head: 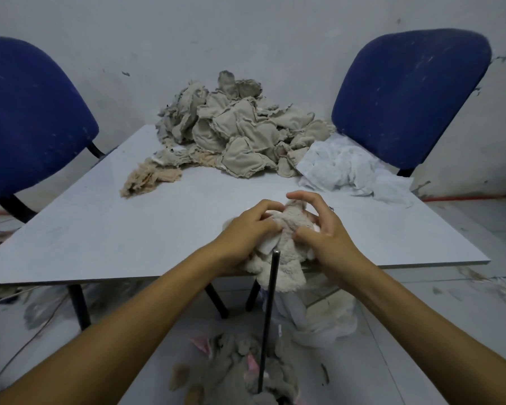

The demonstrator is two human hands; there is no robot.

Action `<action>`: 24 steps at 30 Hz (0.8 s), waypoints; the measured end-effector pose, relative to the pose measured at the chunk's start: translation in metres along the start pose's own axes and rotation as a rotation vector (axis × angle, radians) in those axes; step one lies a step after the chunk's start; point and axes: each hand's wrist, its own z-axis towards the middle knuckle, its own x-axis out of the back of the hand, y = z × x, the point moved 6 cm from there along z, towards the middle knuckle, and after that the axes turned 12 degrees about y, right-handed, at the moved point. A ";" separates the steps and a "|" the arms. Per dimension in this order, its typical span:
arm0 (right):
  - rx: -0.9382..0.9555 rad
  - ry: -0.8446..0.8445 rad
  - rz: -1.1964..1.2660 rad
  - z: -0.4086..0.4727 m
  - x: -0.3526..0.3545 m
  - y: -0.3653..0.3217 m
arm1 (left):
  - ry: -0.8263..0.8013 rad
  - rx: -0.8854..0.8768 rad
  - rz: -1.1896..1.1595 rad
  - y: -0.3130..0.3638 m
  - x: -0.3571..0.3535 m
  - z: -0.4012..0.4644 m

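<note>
A beige plush fabric piece (287,258) lies over the near edge of the grey table (129,235), its lower end hanging past the edge. My left hand (246,229) grips its left side with curled fingers. My right hand (319,226) pinches its right side with thumb and fingers, the index finger raised above it. A thin dark metal rod (268,323) stands upright just in front of the piece, its tip at the fabric's lower middle.
A large heap of grey-beige fabric pieces (234,133) fills the table's far middle. White crumpled material (351,168) lies at the far right. Two blue chairs (27,118) (406,97) flank the table. More plush pieces (234,372) and a white bag (322,320) lie below.
</note>
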 end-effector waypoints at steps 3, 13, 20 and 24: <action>0.025 -0.034 -0.019 0.001 -0.003 -0.001 | 0.064 -0.108 0.073 0.006 0.005 -0.003; 0.136 -0.050 -0.150 -0.011 -0.018 -0.020 | 0.204 -0.183 0.296 0.008 0.013 -0.004; 0.067 0.212 -0.186 -0.004 -0.019 -0.008 | 0.083 -0.113 0.355 0.003 0.008 0.006; 0.002 0.217 -0.135 0.000 -0.018 -0.006 | -0.183 -0.031 0.152 -0.003 0.013 0.001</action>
